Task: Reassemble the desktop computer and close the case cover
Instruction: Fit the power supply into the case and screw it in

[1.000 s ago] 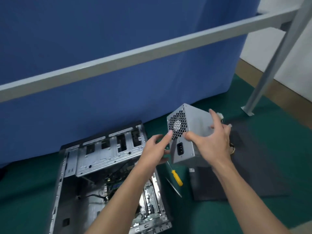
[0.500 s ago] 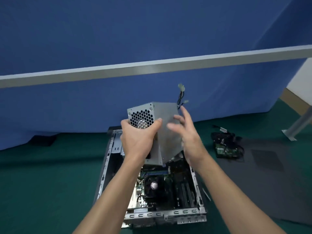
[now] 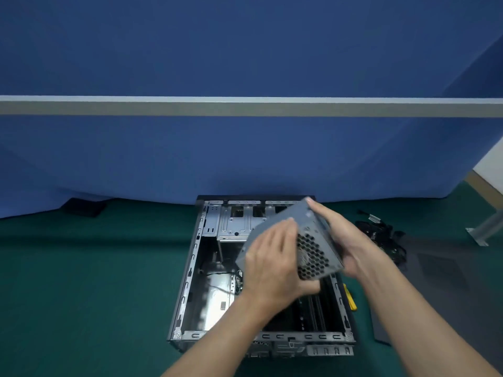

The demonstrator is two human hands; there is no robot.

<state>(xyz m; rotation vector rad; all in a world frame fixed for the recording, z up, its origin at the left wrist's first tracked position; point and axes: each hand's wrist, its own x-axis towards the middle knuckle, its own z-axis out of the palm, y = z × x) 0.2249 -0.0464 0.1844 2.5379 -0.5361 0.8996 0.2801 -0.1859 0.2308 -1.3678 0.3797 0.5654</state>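
Over the open case, the power supply has come lower and turned, grille now facing near. Fingers of left hand and right hand clasp it, tilted and unseated; seating it likely comes next.

PSU blocks case interior; screwdriver partly behind case wall; cables blurry.
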